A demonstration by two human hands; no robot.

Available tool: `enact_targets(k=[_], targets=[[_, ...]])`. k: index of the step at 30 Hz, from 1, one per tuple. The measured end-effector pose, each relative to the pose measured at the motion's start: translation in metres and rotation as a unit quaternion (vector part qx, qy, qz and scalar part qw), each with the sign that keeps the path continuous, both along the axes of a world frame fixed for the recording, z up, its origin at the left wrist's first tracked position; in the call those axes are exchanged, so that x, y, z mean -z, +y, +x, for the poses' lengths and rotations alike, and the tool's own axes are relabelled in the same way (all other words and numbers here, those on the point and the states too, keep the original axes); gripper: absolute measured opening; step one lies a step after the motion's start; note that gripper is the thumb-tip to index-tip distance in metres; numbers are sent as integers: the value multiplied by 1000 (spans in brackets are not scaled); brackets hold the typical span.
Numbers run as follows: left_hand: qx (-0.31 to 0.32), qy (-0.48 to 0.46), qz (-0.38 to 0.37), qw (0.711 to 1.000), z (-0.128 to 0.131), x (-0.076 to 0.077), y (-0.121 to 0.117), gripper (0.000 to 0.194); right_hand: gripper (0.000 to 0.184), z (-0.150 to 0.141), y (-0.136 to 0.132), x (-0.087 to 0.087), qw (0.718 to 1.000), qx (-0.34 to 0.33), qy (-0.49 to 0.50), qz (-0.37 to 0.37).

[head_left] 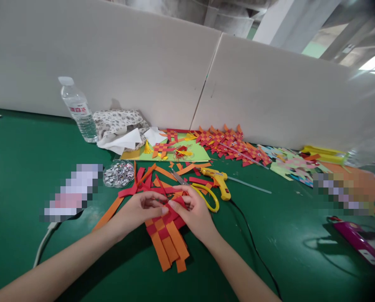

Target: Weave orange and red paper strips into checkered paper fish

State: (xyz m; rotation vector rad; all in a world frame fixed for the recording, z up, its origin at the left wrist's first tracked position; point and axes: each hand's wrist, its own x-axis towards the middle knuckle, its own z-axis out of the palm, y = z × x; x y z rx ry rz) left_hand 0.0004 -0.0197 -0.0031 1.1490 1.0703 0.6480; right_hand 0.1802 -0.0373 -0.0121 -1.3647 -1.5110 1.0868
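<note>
Between my two hands is a piece woven from red and orange paper strips (167, 230), its loose orange ends hanging toward me. My left hand (145, 209) pinches its upper left edge between thumb and fingers. On the other side my right hand (192, 209) grips the red part, thumb on top. Cut red and orange strips (140, 182) lie in a heap just beyond my hands. Yellow-handled scissors (214, 201) rest beside my right hand, partly hidden by it. A yellow glue gun (219, 180) with a clear glue stick in it lies to their right.
A bag of googly eyes (118, 174) and a blurred phone (74, 193) lie left. Behind stand a water bottle (79, 111) and a patterned cloth pouch (121, 126). Finished woven fish (234, 142) pile against the partition (143, 63). A purple power strip (357, 241) sits right.
</note>
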Motion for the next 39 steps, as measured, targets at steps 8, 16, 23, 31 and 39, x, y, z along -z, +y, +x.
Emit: enact_targets(k=[8,16,23,31,39], targets=[[22,39,54,998,-2,3,0,33,41,-3,0,-6,998,-6,60,1],[-15,29,89,995,-2,1,0,27,42,0,3,-4,996,14,85,8],[4,25,43,999,-1,3,0,26,41,-2,-1,-9,998,20,56,23],[-48,16,35,998,-1,5,2,29,43,-2,4,-4,993,89,82,-1],[-119,-45,18,992,-6,7,7,32,51,-1,7,-6,983,76,162,-35]])
